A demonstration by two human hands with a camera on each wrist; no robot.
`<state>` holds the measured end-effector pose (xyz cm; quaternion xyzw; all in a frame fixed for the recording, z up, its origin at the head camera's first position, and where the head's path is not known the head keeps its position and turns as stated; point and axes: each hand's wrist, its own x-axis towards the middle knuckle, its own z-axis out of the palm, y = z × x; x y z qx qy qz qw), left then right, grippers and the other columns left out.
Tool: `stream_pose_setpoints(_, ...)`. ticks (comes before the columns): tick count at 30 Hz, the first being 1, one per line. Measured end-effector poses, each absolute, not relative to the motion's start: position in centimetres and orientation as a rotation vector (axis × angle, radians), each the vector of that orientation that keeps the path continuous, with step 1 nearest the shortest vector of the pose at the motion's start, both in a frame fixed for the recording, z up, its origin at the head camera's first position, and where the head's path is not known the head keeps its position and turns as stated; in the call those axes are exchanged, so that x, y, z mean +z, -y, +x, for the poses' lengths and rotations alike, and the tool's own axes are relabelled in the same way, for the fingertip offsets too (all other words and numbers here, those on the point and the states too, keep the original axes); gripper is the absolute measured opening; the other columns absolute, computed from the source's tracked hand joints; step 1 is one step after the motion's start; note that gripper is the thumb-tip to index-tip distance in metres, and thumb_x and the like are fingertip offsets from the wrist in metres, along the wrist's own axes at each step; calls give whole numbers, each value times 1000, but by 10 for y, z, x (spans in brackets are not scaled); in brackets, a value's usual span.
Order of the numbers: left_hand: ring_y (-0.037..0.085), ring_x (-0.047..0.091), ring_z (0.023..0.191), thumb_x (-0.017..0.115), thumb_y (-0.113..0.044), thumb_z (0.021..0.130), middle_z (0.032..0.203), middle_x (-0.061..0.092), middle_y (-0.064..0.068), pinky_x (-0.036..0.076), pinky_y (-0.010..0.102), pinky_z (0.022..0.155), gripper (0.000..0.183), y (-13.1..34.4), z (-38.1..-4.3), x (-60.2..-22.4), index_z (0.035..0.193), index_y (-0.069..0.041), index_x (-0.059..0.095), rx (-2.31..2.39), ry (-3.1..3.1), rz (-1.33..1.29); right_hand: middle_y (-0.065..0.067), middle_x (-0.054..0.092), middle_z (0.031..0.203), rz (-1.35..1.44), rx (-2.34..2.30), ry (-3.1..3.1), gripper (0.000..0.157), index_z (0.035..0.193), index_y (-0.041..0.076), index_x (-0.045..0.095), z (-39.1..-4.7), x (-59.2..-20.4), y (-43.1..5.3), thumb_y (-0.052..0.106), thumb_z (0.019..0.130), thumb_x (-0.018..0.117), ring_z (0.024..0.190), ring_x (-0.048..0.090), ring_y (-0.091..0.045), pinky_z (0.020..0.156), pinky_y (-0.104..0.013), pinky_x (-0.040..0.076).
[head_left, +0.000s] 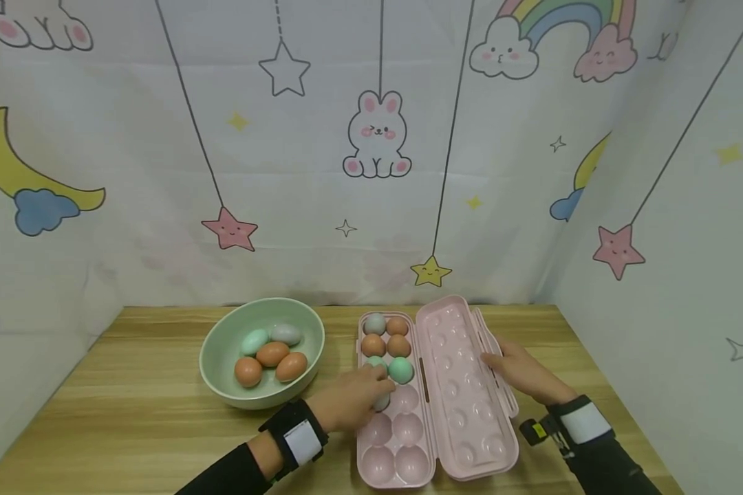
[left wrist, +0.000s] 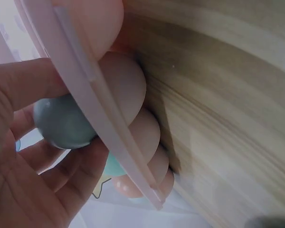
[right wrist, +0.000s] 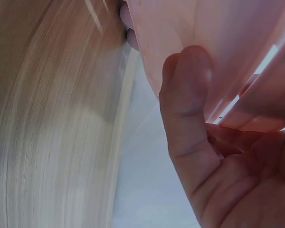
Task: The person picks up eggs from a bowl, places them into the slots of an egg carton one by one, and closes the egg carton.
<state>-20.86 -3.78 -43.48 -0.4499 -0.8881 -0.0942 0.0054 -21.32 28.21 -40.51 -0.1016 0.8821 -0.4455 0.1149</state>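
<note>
My left hand [head_left: 354, 399] is over the pink egg carton [head_left: 379, 466], its fingers around a grey-green egg [left wrist: 64, 123] that sits at a cup in the third row from the front. In the head view that egg [head_left: 382, 403] is partly hidden by the fingers. Behind it are a mint-green egg [head_left: 401, 370], a second green egg mostly covered by the hand, and brown eggs [head_left: 373, 345] with a grey one [head_left: 375, 324] at the back. My right hand [head_left: 526, 371] grips the outer edge of the carton's opened lid [head_left: 464, 392], with a digit [right wrist: 187, 104] against the pink plastic.
A light green bowl [head_left: 213, 375] stands left of the carton, holding brown eggs [head_left: 248, 372], a mint egg [head_left: 255, 342] and a grey egg [head_left: 286, 334]. All rest on a wooden table [head_left: 130, 412], with a patterned cloth [head_left: 309, 185] hanging behind and at the sides.
</note>
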Motion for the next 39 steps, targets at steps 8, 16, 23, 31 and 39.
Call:
stream_pose_setpoints(8, 13, 48, 89, 70, -10, 79, 100, 55, -3, 44, 25, 77, 32, 36, -210, -435, 110, -16, 67, -214, 2796, -1401, -27, 44, 138, -297, -1293, -2597, 55, 150, -6, 23, -214, -406, -281, 15, 102, 39, 116, 53, -34, 92, -47, 44)
stream_pose_setpoints(16, 12, 46, 86, 70, -12, 81, 99, 55, -4, 43, 23, 75, 29, 35, -211, -436, 109, -18, 68, -147, 2773, -1430, -29, 42, 139, -308, -1287, -2599, 56, 150, -8, 21, -215, -404, -280, 14, 101, 38, 119, 50, -36, 92, -46, 44)
stream_pose_setpoints(23, 13, 46, 85, 70, -9, 78, 98, 58, -4, 42, 23, 75, 26, 35, -211, -437, 102, -18, 67, -144, 2699, -1434, -28, 42, 139, -314, -1294, -2593, 56, 150, -6, 21, -215, -405, -282, 14, 101, 39, 117, 51, -34, 92, -45, 45)
stream_pose_setpoints(31, 14, 47, 88, 70, -10, 79, 101, 56, -4, 43, 24, 75, 30, 37, -211, -440, 108, -18, 68, -237, 2713, -1416, -28, 41, 140, -324, -1284, -2599, 57, 151, -6, 20, -215, -404, -282, 16, 102, 38, 119, 50, -36, 93, -48, 43)
stream_pose_setpoints(39, 15, 54, 85, 66, -15, 83, 115, 52, 7, 46, 25, 72, 35, 58, -213, -422, 118, -12, 62, -506, 2713, -1365, -27, 45, 137, -305, -1317, -2572, 56, 151, -6, 21, -213, -403, -281, 16, 102, 39, 112, 55, -31, 89, -45, 46)
